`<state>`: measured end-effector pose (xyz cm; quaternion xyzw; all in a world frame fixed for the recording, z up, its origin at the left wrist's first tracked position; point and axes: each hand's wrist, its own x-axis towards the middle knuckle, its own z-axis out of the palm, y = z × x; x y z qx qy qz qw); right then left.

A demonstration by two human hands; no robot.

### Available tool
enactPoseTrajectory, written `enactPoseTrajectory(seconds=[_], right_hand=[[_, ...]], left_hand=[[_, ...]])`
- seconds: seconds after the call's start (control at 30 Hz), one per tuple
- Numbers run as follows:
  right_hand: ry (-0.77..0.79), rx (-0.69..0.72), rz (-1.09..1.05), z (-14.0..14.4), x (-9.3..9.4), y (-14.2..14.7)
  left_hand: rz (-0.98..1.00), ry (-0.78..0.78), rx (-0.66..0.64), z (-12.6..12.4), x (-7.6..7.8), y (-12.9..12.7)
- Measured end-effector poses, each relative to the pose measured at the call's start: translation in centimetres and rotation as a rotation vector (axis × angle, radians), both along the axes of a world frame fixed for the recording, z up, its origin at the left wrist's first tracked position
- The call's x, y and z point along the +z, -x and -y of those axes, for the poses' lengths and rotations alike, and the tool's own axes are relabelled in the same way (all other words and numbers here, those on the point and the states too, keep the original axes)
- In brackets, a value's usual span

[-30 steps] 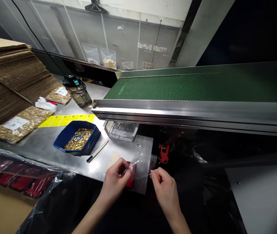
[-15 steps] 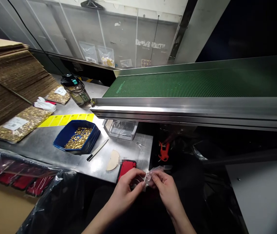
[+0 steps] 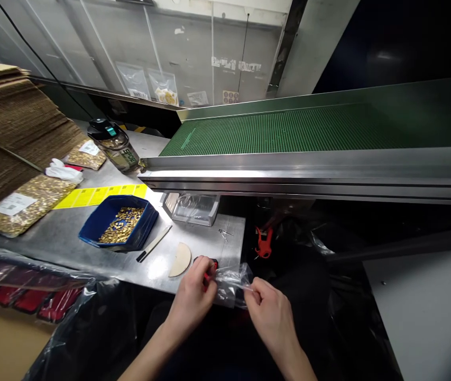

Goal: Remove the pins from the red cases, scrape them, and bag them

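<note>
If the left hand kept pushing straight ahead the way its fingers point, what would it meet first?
Likely the red item its fingers already touch at the table edge, beside the clear plastic bag that the left hand pinches; depth is uncertain.

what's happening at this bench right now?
A person stands at a steel table beside a green conveyor. Both hands pinch a small clear plastic bag: left hand at its left end over a red item, right hand at its right end. A blue tray of small gold parts sits untouched to the left.
</note>
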<state>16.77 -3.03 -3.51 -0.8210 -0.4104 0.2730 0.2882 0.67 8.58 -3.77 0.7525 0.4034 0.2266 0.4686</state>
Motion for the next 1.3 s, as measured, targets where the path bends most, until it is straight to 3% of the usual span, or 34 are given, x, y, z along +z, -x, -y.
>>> enactPoseTrajectory(seconds=[0.1, 0.17, 0.23, 0.3, 0.37, 0.47, 0.57, 0.7, 0.77, 0.83, 0.9, 1.03, 1.17, 1.3], right_hand=[[-0.031, 0.159, -0.294, -0.4, 1.0, 1.1], [0.032, 0.175, -0.347, -0.4, 1.1, 1.3], [0.138, 0.122, -0.177, -0.3, 0.7, 1.1], [0.162, 0.084, 0.074, -0.4, 0.3, 1.0], [0.07, 0.129, 0.186, -1.0, 0.2, 1.2], [0.027, 0.122, 0.105, -2.9, 0.5, 2.1], [0.108, 0.105, -0.009, -4.8, 1.1, 2.7], [0.122, 0.42, -0.357, -3.9, 1.0, 2.4], [0.162, 0.477, -0.622, -2.3, 0.3, 2.4], [0.209, 0.363, -0.889, -0.9, -1.0, 3.3], [0.202, 0.127, -1.148, -0.2, -2.5, 5.1], [0.137, -0.38, -1.579, -1.2, -5.0, 9.6], [0.037, -0.587, -1.545, -2.6, -6.4, 11.1], [-0.142, -0.545, -1.335, -2.2, -5.7, 8.7]], left_hand=[[0.035, 0.068, -0.069, 0.4, -0.4, -0.9], [0.053, 0.061, 0.017, -0.2, -0.5, -1.3], [0.065, -0.002, 0.189, -1.1, -0.3, -1.2], [0.083, -0.033, 0.26, -1.4, 0.2, -0.9], [0.103, 0.002, 0.173, -0.7, 0.7, -0.4], [0.07, 0.117, -0.052, 1.3, 1.2, 1.2], [-0.011, 0.3, -0.107, 2.4, 0.8, 4.4], [0.121, 0.814, -0.075, 2.7, -1.2, 10.5], [0.188, 0.919, 0.053, 3.2, -2.5, 13.4], [0.176, 0.952, 0.27, 3.9, -3.5, 15.6], [0.125, 0.959, 0.444, 4.4, -3.9, 16.8], [0.109, 0.869, 0.554, 4.2, -4.1, 16.7], [0.059, 0.712, 0.509, 3.4, -4.3, 14.9], [0.035, 0.544, 0.438, 3.1, -4.9, 12.4]])
